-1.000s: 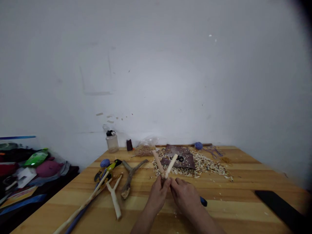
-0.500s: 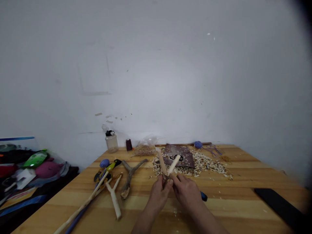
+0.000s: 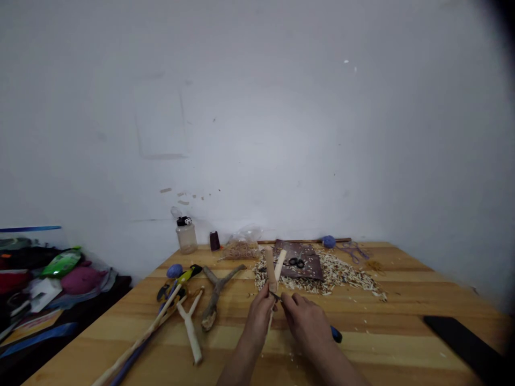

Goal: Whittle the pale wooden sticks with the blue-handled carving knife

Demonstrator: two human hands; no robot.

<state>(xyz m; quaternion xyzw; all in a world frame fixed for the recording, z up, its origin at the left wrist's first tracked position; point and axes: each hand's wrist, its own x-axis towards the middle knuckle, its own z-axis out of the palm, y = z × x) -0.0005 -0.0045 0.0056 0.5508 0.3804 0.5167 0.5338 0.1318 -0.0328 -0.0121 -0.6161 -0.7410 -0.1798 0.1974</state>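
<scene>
My left hand (image 3: 256, 320) is closed around the lower part of a peeled forked stick (image 3: 270, 266), whose two pale prongs point up and away. Close against the stick's fork lies the dark blade of a knife (image 3: 276, 296). My right hand (image 3: 304, 320) is closed on the knife, fingers curled near the blade. A blue and black handle end (image 3: 336, 334) sticks out past the right side of that hand; the part between is hidden.
Wood shavings (image 3: 346, 272) spread around a brown leather sheet (image 3: 308, 254) bearing black scissors (image 3: 296, 262). At left lie a peeled fork (image 3: 190, 328), a barked fork (image 3: 217, 292) and a long stick (image 3: 137, 343). A bottle (image 3: 186, 237) stands behind; a black flat object (image 3: 458, 340) lies right.
The forked stick has turned more upright, its prongs shifting left. The knife blade now shows at the fork, and my right hand has moved slightly down. The view has shifted a little.
</scene>
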